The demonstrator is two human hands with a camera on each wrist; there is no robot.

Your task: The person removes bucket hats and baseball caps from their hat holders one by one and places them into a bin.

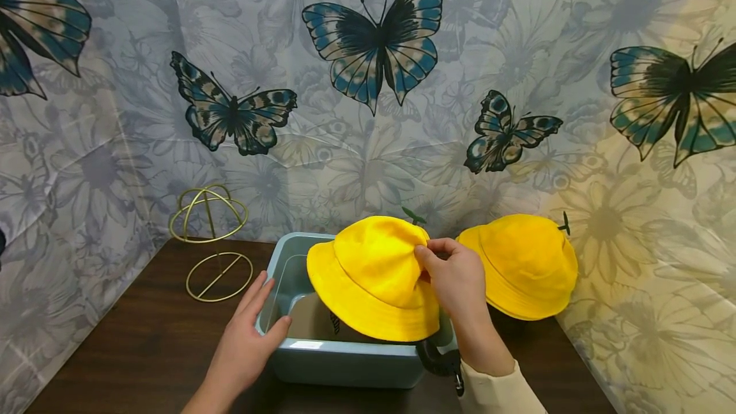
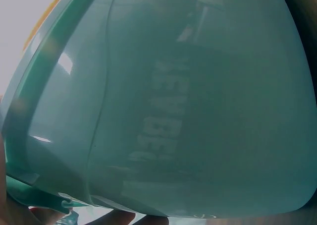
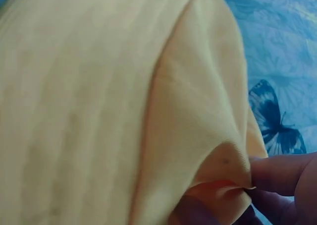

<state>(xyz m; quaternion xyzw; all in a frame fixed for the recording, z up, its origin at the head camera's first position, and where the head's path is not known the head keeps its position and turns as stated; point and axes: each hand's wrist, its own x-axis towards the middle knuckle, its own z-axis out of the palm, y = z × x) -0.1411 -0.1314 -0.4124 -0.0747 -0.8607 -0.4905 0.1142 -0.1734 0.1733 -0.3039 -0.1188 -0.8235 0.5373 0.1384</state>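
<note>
A yellow bucket hat [image 1: 374, 267] with a small green sprout on top is tilted over the blue-grey plastic bin [image 1: 351, 363]. My right hand [image 1: 460, 280] pinches the fabric of its crown between thumb and fingers. Close up in the right wrist view, the hat [image 3: 198, 86] shows a fold gathered at the fingertips. My left hand [image 1: 244, 334] rests at the bin's left front corner, fingers extended along the rim. Inside the bin, partly hidden by the hat, lies a flat brown thing [image 1: 313, 318] with a dark patterned mark. The bin's side [image 2: 198, 111] fills the left wrist view.
A second yellow hat [image 1: 529, 267] with a sprout sits right of the bin. On the left stands a gold wire hat stand [image 1: 213, 235]. A black curved piece [image 1: 435, 360] shows at the bin's right front. Behind the dark wooden table [image 1: 138, 350] hangs a butterfly-print cloth [image 1: 368, 165].
</note>
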